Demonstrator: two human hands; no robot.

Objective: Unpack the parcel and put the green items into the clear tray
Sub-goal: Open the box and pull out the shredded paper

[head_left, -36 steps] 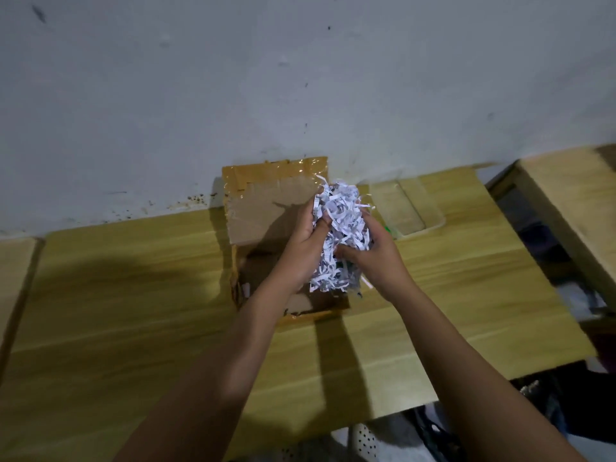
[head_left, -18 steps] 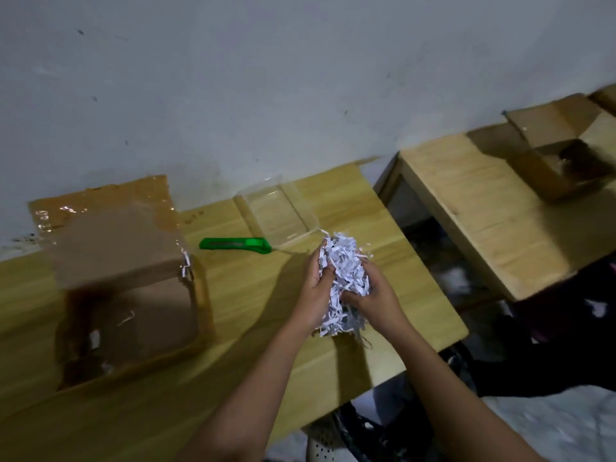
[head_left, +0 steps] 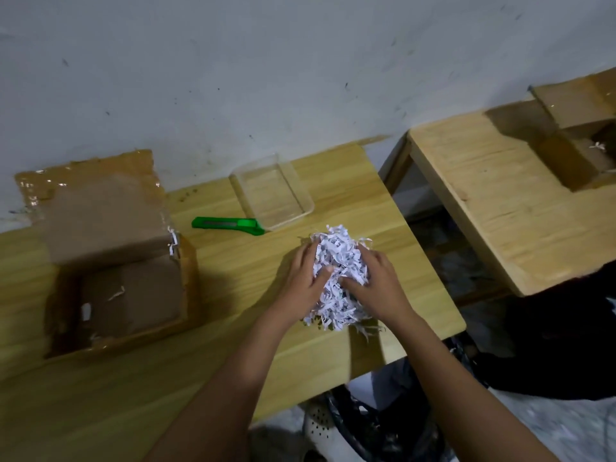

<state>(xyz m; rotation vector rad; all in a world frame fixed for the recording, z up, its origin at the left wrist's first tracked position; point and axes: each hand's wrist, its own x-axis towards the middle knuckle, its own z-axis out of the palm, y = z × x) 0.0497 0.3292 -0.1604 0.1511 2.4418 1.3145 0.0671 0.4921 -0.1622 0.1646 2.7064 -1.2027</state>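
Observation:
A wad of white shredded paper [head_left: 338, 258] lies on the wooden table [head_left: 233, 295] near its right edge. My left hand [head_left: 305, 278] grips its left side and my right hand [head_left: 376, 278] grips its right side. The opened cardboard parcel [head_left: 110, 258] stands at the left with its flap up; only a few paper strips show inside. A green utility knife [head_left: 230, 225] lies between the parcel and the clear tray [head_left: 271, 191], which stands by the wall with nothing in it.
A second wooden table [head_left: 500, 201] stands to the right across a gap, with another open cardboard box [head_left: 573, 135] on it. Dark bags and clutter lie on the floor below the gap. The wall runs close behind both tables.
Both hands carried the paper wad out of the parcel, moved it right and lowered it onto the table. The view swung to the right.

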